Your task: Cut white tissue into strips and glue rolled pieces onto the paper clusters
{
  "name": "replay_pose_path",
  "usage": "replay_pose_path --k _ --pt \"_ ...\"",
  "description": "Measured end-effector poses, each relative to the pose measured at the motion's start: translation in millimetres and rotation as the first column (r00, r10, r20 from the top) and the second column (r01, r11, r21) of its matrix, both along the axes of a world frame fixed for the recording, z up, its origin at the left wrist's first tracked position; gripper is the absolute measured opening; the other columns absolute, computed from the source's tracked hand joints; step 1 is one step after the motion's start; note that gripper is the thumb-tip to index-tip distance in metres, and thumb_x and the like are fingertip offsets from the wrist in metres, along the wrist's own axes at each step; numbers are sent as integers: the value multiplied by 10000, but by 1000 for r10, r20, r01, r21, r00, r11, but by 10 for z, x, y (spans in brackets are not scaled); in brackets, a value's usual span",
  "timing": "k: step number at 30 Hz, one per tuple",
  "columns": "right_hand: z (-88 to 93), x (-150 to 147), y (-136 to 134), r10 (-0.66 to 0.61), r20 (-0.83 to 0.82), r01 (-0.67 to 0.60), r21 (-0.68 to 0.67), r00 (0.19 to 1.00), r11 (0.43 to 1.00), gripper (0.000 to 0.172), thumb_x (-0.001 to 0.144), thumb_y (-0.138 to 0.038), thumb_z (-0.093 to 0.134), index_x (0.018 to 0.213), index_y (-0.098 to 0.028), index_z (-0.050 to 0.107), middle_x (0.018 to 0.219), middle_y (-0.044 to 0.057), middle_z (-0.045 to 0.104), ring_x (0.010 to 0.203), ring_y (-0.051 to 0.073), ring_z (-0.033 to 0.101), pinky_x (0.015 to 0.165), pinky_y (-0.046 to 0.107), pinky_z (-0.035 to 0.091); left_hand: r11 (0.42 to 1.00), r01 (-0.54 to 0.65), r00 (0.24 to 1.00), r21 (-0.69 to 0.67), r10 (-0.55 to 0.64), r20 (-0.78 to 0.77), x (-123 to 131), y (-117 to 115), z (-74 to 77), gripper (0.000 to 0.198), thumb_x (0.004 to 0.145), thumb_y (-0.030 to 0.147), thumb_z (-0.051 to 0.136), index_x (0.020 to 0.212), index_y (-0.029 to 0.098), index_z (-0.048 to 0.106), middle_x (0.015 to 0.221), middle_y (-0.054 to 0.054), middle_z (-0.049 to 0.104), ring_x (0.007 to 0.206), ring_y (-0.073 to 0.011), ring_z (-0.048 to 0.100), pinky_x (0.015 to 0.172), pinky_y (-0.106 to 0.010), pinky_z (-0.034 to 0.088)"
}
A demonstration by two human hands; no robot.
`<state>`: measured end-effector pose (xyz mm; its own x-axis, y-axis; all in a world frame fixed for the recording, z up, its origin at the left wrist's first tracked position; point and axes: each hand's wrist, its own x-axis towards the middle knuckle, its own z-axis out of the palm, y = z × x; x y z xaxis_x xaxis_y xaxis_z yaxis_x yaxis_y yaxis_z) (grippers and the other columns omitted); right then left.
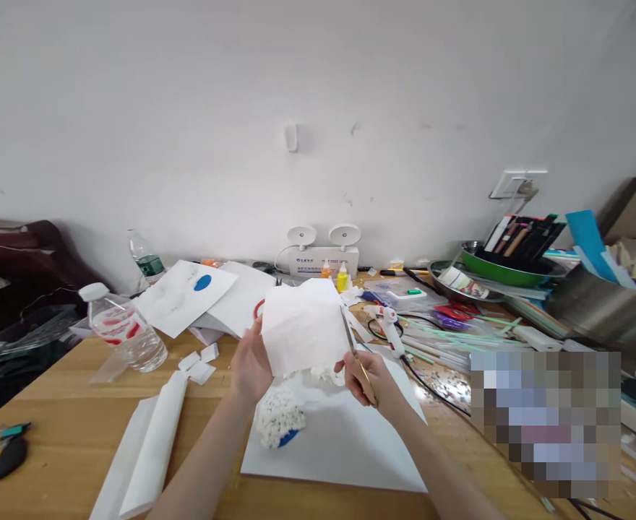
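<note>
My left hand [251, 363] grips the left edge of a white sheet of paper [303, 325], which is raised above the table. In my right hand [369, 375] is a pair of scissors [362, 367] with gold-coloured handles, its blades lying along the sheet's right edge. I cannot tell whether the blades are apart. Below them a larger white sheet [345, 440] lies flat, bearing a heap of crumpled white bits [281, 419] with a blue patch showing under it. Part of a red ring-shaped handle [258, 308] shows behind the raised paper.
A water bottle [126, 328] and a paper roll [155, 448] stand and lie at left. A glue gun [387, 325] with its cord is behind my right hand, beside pale sticks [431, 339]. Markers fill a green pan [507, 267] at right. A blurred patch hides the lower right.
</note>
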<state>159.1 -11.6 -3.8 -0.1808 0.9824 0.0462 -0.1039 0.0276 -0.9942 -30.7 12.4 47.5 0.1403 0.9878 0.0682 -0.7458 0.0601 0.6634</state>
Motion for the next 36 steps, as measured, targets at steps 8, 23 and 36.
replay_pose_path --k 8,23,36 --pt "-54 -67 -33 106 115 -90 -138 988 986 497 717 -632 475 685 -139 535 317 -86 363 244 31 250 280 173 167 961 -153 946 -229 75 -316 -87 83 -139 288 601 250 724 850 129 645 743 -60 708 710 -219 657 659 -294 522" --pt "139 -263 -214 78 44 -70 -171 996 983 575 692 -682 434 422 -174 417 342 -44 354 307 49 305 319 212 214 960 -223 845 -166 106 -524 -194 -42 -150 309 572 244 748 847 147 648 793 -44 702 655 -165 642 554 -233 525" --pt "119 -248 -200 60 33 -50 -238 998 970 526 673 -693 455 545 -196 337 382 -70 358 324 41 296 357 211 173 971 -182 779 -155 46 -625 -212 -40 -145 353 570 278 745 880 142 642 870 -75 699 734 -205 651 588 -256 528"
